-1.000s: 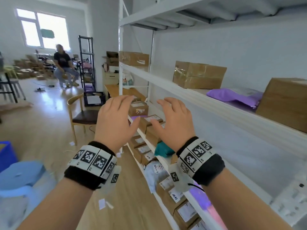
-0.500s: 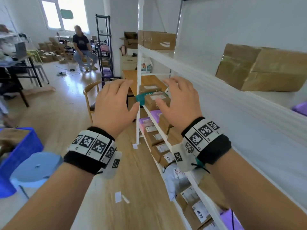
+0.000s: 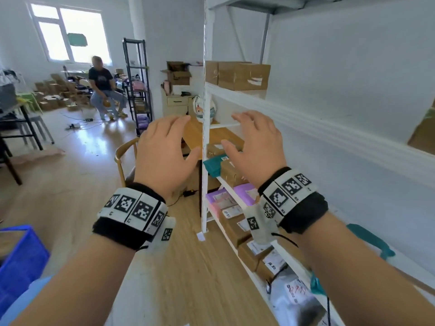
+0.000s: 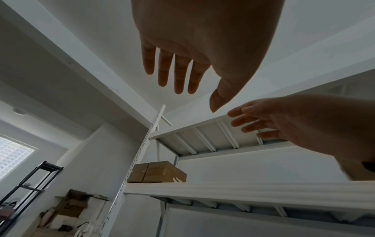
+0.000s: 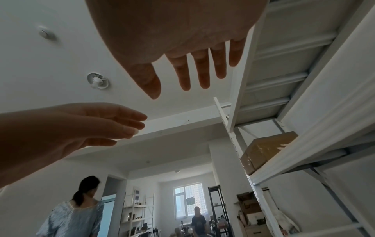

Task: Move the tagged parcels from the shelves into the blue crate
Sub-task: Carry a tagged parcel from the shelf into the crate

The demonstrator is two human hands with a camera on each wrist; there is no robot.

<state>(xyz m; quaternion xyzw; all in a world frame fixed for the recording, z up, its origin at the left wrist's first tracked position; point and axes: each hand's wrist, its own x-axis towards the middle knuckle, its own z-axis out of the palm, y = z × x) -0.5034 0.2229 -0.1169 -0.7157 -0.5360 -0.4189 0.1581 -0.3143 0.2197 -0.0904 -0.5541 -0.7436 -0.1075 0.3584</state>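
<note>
Left hand and right hand, fingers spread wide and holding nothing, raised before the white metal shelves. Labelled brown cardboard parcels lie at 1 o'clock below; blue plastic crate at 8 o'clock; wooden chair between.

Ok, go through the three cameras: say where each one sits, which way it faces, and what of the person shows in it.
Head: worn on the head, facing forward and down along the white shelves; shows both forearms, the left hand and the right hand, open and empty.
Left wrist: under the left wrist, facing up past the open fingers at the ceiling and shelf undersides; the right hand enters at right.
Right wrist: under the right wrist, facing up likewise; the left hand enters at left.
Shared: all three show the brown box on the upper shelf.
</note>
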